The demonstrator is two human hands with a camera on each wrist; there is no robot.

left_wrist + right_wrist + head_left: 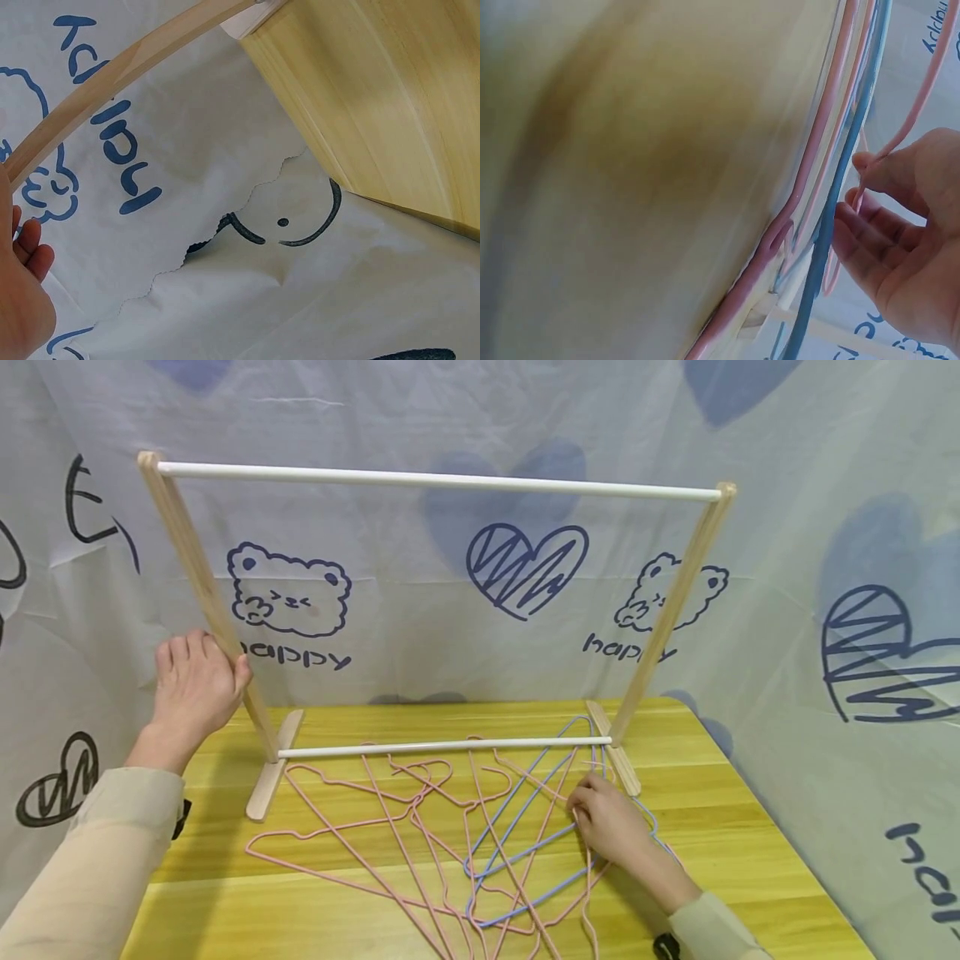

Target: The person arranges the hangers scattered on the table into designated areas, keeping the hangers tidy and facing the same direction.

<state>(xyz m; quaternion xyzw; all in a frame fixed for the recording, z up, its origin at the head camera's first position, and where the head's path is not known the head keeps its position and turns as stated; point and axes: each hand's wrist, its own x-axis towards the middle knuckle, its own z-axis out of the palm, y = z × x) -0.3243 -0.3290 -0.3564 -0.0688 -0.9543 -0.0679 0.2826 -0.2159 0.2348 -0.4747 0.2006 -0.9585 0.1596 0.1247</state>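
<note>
A small clothes rack with wooden posts (189, 547) and white rods (442, 481) stands on the yellow table. My left hand (197, 681) grips its left post, thumb on the inner side and fingers on the outer. In the left wrist view, that hand (26, 285) shows only at the edge. Pink hangers (375, 885) and blue hangers (525, 847) lie tangled in front of the rack. At the right of this pile, my right hand (611, 818) pinches a pink hanger (922, 97) between thumb and fingers. A blue hanger (844, 161) passes close by those fingertips.
Two wooden feet (262, 789) carry the rack near the back of the table (720, 852). Some hanger hooks lie under the lower white rod (442, 746). A pale sheet (405, 610) with blue drawings hangs behind and on both sides.
</note>
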